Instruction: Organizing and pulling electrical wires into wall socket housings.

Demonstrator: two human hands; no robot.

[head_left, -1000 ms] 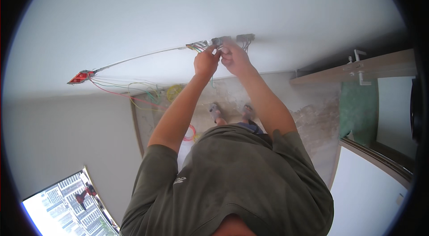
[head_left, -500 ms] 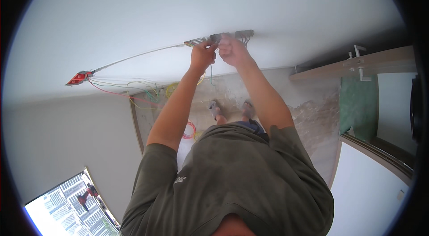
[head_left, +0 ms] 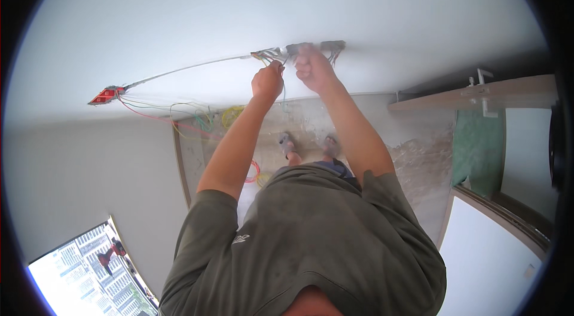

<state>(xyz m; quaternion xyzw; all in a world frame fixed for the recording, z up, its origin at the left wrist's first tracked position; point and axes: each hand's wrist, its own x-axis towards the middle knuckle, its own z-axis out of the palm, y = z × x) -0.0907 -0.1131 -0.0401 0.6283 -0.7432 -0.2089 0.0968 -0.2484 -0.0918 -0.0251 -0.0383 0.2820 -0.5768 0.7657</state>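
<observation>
My left hand is closed, thumb and fingertips pinched on a thin wire by the white wall. Just right of it, my right hand is raised with fingers curled in; it is slightly blurred, and what lies in its fingers is hidden. Beyond my hands, a row of wall openings shows: one with several loose wires at the left, a dark recess in the middle, and another opening with wires at the right.
A red wall box at the left trails coloured wires, joined by a groove in the wall. Wire coils lie on the floor. At the right is a door edge with a handle; a red power tool sits by the window.
My hands have drawn apart: the left has moved slightly down and left, while the right has shifted a little right. The view has also shifted slightly.
</observation>
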